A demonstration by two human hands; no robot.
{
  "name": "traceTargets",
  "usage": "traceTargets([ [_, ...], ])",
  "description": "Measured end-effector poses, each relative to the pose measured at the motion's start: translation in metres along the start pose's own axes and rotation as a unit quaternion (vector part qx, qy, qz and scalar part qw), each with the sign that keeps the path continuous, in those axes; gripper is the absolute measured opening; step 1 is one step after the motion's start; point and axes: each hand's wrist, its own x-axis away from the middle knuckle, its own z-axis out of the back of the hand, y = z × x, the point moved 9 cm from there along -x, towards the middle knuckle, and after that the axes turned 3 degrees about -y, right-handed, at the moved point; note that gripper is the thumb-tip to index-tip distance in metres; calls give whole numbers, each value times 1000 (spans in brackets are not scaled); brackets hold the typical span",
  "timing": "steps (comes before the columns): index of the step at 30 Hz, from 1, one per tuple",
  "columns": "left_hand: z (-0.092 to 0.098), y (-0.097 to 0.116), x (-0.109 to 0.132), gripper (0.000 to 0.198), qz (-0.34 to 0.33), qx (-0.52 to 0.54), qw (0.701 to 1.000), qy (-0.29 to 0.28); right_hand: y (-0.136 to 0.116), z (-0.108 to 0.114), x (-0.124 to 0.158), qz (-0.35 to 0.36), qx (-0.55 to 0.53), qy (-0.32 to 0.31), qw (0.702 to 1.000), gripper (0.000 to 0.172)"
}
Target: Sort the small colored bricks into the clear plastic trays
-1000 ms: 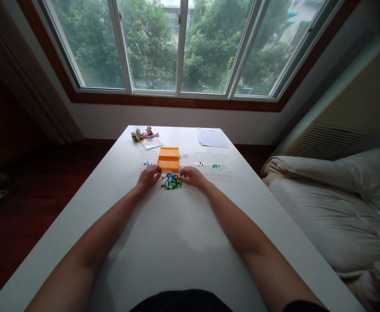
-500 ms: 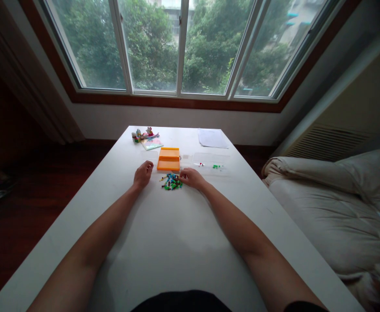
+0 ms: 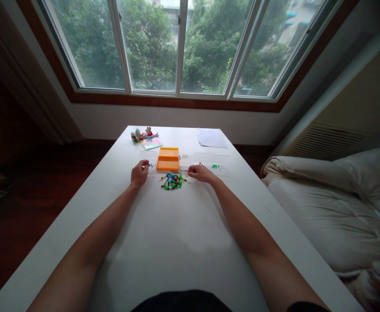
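Note:
A loose pile of small coloured building blocks (image 3: 173,182), mostly green, blue and brown, lies on the white table (image 3: 177,234). To its left, my left hand (image 3: 139,173) is closed in a pinch at the clear tray (image 3: 143,155); tiny blue pieces (image 3: 151,165) lie by its fingertips. My right hand (image 3: 201,173) is closed, fingertips down, just right of the pile near a few yellowish bits. What either hand holds is too small to make out. Between and beyond the hands sits an opened orange case (image 3: 167,164).
A clear tray (image 3: 220,157) on the right holds green pieces (image 3: 215,166) and a few red ones, partly behind my right hand. Toward the far edge are small toy figures (image 3: 137,135), a pastel card (image 3: 152,144) and white paper sheets (image 3: 212,138). A padded sofa (image 3: 326,208) stands right of the table.
My right hand has moved right, off the pile's edge. My left hand has shifted slightly left, and blue pieces now show beside its fingers.

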Motion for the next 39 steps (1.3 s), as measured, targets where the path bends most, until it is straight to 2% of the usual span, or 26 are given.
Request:
traceTargets([
  [7,0,0,-1,44,6,8,1000,-5,10,-11,3,-8,14,-48,999,10],
  [9,0,1,-1,45,4,5,1000,-5,10,-12,3,-10,25,-43,999,10],
  [12,-2,3,0,44,-4,-3,1000,-6,18,5,2,-44,64,44,996,10],
  [16,-3,6,1,43,-20,-12,1000,-8,37,38,13,-116,139,216,960,16],
  [18,-4,7,2,43,-23,-15,1000,-11,46,42,18,-132,160,245,947,20],
  [22,-5,10,2,43,-29,-19,999,-16,56,37,18,-139,180,231,946,23],
  [30,-9,7,0,43,-41,-26,999,-23,46,24,10,-112,202,198,953,29],
  [39,-10,8,0,43,-45,-28,998,-24,39,21,11,-147,250,144,946,38],
])
